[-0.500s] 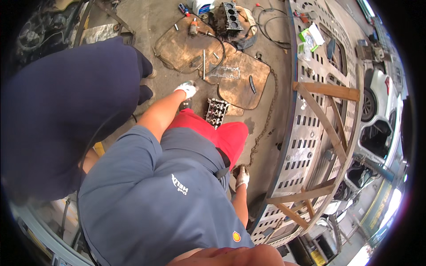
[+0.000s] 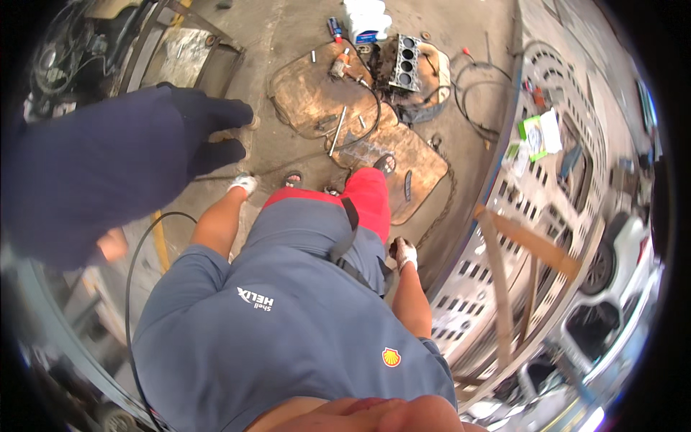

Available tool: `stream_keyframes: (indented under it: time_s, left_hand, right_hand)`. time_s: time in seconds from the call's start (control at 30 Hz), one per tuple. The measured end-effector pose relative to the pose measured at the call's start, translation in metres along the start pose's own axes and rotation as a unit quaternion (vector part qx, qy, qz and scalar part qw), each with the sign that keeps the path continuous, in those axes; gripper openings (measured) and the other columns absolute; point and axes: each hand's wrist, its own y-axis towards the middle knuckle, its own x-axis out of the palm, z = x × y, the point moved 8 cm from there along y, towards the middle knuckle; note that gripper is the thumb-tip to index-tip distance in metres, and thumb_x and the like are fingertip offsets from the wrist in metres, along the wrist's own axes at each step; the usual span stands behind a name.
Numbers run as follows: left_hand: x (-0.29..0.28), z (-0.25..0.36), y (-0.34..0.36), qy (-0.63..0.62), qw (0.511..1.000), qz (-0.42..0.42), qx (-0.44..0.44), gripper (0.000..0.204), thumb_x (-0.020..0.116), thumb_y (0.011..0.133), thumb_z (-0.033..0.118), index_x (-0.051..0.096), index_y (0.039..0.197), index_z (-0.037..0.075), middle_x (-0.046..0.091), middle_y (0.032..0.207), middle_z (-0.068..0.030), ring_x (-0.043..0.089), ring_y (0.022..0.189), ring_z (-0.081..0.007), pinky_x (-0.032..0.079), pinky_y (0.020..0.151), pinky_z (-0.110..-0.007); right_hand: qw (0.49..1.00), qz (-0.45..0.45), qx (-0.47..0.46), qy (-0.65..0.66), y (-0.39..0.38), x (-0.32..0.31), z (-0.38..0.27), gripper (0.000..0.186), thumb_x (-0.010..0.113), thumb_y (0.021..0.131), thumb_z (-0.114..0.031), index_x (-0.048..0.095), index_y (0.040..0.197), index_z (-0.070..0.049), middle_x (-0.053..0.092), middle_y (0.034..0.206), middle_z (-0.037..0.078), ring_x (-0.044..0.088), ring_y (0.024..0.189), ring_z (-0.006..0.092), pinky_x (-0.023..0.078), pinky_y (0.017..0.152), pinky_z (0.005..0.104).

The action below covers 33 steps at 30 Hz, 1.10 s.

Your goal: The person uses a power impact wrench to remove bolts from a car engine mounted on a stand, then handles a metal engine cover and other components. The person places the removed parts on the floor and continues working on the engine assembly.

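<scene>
My left hand, in a white glove, hangs low beside my left leg, above the concrete floor; its fingers are too small to read. On the other side, my gloved right hand is beside my right hip. Something dark shows at its fingertips, either a held thing or soiled glove. Ahead lie stained cardboard sheets, my right sandal at their edge. They carry an orange-bodied tool with a hose, a long metal bar and a dark curved strip. An engine block stands beyond.
A co-worker in dark clothing bends close on my left. To the right runs a perforated metal bench with a wooden frame. A chain and a black hose lie on the floor. A white jug stands at the back.
My body has shifted and my right foot is now at the cardboard. My left hand has moved left and down, my right hand up in the picture. The cylinder head is mostly hidden now.
</scene>
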Motion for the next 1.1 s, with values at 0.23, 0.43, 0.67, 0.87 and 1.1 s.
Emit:
stream_keyframes:
  time_s: [0.23, 0.43, 0.67, 0.87, 1.1]
  left_hand:
    - [-0.025, 0.197, -0.063, -0.139, 0.988, 0.074, -0.005, 0.063, 0.051, 0.099, 0.049, 0.056, 0.140, 0.001, 0.057, 0.142, -0.0267, 0.052, 0.135, -0.0416, 0.042, 0.112, -0.044]
    - [-0.043, 0.395, -0.095, -0.037, 0.966, 0.035, 0.252, 0.048, 0.057, 0.101, 0.035, 0.057, 0.140, 0.006, 0.064, 0.134, -0.0215, 0.058, 0.129, -0.0356, 0.042, 0.110, -0.039]
    - [-0.090, 0.320, -0.041, -0.211, 0.961, 0.132, 0.123, 0.055, 0.053, 0.100, 0.040, 0.055, 0.141, 0.003, 0.058, 0.142, -0.0226, 0.053, 0.135, -0.0377, 0.042, 0.112, -0.040]
    - [-0.082, 0.156, 0.025, -0.119, 0.987, 0.085, -0.059, 0.065, 0.050, 0.098, 0.048, 0.053, 0.145, 0.003, 0.055, 0.146, -0.0221, 0.051, 0.137, -0.0373, 0.041, 0.113, -0.042]
    - [-0.117, 0.129, 0.177, -0.122, 0.989, 0.056, -0.060, 0.060, 0.054, 0.097, 0.041, 0.053, 0.144, 0.005, 0.055, 0.147, -0.0233, 0.050, 0.139, -0.0363, 0.039, 0.115, -0.041]
  right_hand:
    - [0.939, 0.031, -0.197, -0.279, 0.133, -0.081, -0.305, 0.034, 0.060, 0.096, -0.033, 0.071, 0.098, -0.001, 0.069, 0.076, 0.009, 0.062, 0.060, 0.0177, 0.049, 0.056, 0.0343]
    - [0.970, -0.024, -0.195, -0.145, 0.122, -0.057, -0.474, 0.033, 0.062, 0.098, -0.029, 0.071, 0.116, -0.003, 0.074, 0.096, 0.007, 0.067, 0.074, 0.0146, 0.054, 0.065, 0.0309]
    - [0.948, -0.160, -0.137, -0.240, 0.155, 0.015, -0.391, 0.023, 0.062, 0.098, -0.025, 0.067, 0.100, -0.002, 0.067, 0.081, 0.007, 0.061, 0.063, 0.0180, 0.050, 0.059, 0.0332]
    - [0.964, -0.193, 0.053, -0.173, 0.142, 0.022, -0.299, 0.013, 0.059, 0.098, -0.017, 0.062, 0.095, -0.004, 0.061, 0.071, 0.006, 0.056, 0.058, 0.0191, 0.043, 0.050, 0.0332]
    - [0.990, 0.032, -0.010, -0.137, 0.118, 0.014, -0.359, 0.026, 0.062, 0.097, -0.026, 0.068, 0.107, -0.003, 0.070, 0.082, 0.007, 0.066, 0.063, 0.0178, 0.053, 0.055, 0.0321]
